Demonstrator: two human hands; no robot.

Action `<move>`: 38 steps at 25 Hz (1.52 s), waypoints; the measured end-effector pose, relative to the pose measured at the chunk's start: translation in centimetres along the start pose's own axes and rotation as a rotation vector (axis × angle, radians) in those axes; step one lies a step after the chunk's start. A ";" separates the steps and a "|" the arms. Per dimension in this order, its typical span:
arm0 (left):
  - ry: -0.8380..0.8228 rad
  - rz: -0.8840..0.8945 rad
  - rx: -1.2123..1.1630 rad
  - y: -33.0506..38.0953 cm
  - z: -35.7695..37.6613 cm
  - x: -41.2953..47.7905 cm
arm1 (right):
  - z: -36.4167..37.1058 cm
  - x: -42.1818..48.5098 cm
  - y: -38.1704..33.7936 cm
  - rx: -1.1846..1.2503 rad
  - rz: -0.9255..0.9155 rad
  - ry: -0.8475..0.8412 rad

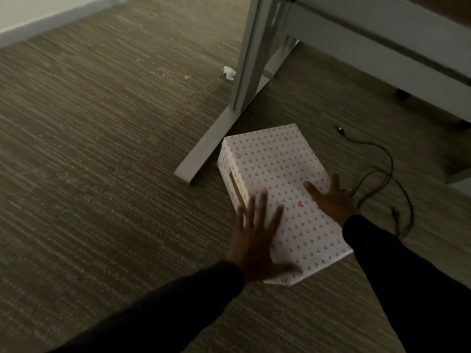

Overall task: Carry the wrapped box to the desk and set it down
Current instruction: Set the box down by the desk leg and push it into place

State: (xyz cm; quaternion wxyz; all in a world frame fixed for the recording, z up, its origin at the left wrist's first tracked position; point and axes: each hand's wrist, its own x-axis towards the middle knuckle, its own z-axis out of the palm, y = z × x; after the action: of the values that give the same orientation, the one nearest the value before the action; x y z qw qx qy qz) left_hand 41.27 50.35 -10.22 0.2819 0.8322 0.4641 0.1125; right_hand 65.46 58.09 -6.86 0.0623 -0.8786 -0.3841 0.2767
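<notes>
The wrapped box (275, 169), white paper with small pink hearts, lies on the carpet beside the desk's grey foot. My left hand (257, 238) is spread over the box's near left edge, fingers apart and blurred. Over the right edge of the box, my right hand (331, 200) also has its fingers splayed. Neither hand grips the box. Both arms wear dark sleeves. The desk (382, 34) shows only its underside and frame at the top right.
The desk's grey leg (251, 59) and floor foot (204, 154) stand just left of the box. A black cable (382, 174) loops on the carpet to the right. A crumpled white scrap (229, 72) lies near the leg. A white wall base runs along the top left.
</notes>
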 end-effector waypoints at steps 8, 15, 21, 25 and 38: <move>-0.218 0.121 0.345 -0.5 1.4 4.5 | 0.2 2.9 0.2 -0.047 -0.032 0.101; -0.247 0.129 0.479 -1.3 -1.7 9.1 | 1.5 2.3 1.1 -0.239 -0.203 0.256; -0.184 0.061 0.490 -0.3 -2.5 10.1 | 1.3 2.4 2.0 -0.276 -0.180 0.244; -0.120 0.018 0.491 -0.9 -2.7 10.7 | 0.8 2.3 2.5 -0.218 -0.153 0.212; -0.013 0.049 0.537 -5.4 -6.1 12.3 | 0.9 0.4 1.7 -0.036 -0.323 0.304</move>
State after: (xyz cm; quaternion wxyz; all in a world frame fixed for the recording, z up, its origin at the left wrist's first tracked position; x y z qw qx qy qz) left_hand 41.43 65.08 -9.21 0.0512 0.8888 0.4553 -0.0133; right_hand 66.29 57.15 -8.37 0.1474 -0.8384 -0.5108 0.1205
